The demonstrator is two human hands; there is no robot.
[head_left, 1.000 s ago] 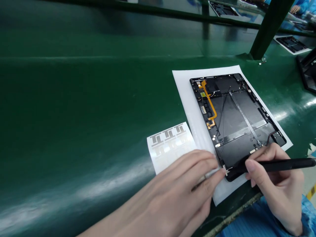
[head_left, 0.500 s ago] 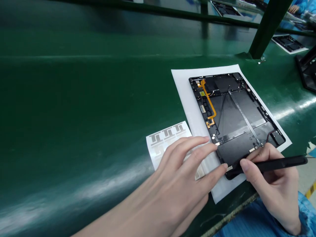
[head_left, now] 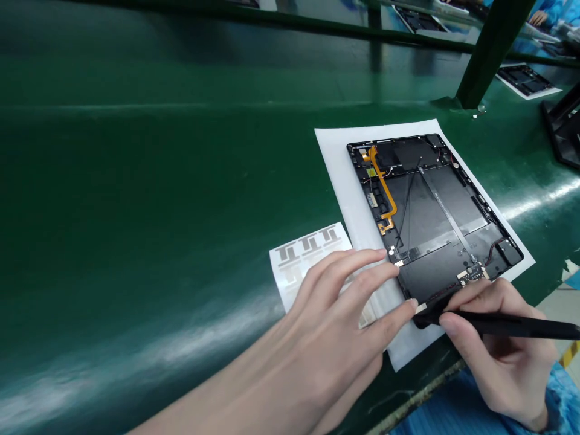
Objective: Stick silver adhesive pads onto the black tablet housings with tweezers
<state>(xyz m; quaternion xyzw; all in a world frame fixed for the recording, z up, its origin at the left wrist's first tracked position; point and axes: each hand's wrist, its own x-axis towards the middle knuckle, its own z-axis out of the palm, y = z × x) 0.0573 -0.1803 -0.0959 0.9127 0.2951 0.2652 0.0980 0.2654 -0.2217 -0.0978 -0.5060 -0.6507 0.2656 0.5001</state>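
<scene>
An opened black tablet (head_left: pixel 430 217) with an orange flex cable lies on a white sheet (head_left: pixel 344 175) on the green belt. My left hand (head_left: pixel 344 320) rests flat with its fingers spread, fingertips touching the tablet's near left corner and covering part of a sticker sheet (head_left: pixel 308 257). My right hand (head_left: pixel 498 344) grips a black tweezer-like tool (head_left: pixel 507 326), its tip at the tablet's near edge by a small white piece. The tool tip is partly hidden by my fingers.
The green conveyor belt (head_left: pixel 158 181) stretches left and far. A dark green post (head_left: pixel 492 54) stands at the back right. Other tablets on white sheets (head_left: pixel 525 81) lie beyond it, and a black stand (head_left: pixel 564 130) sits at the right edge.
My left hand's fingers have spread and slid up to the tablet's corner. My right hand has lowered the tool a little, uncovering the small connector board at the near edge.
</scene>
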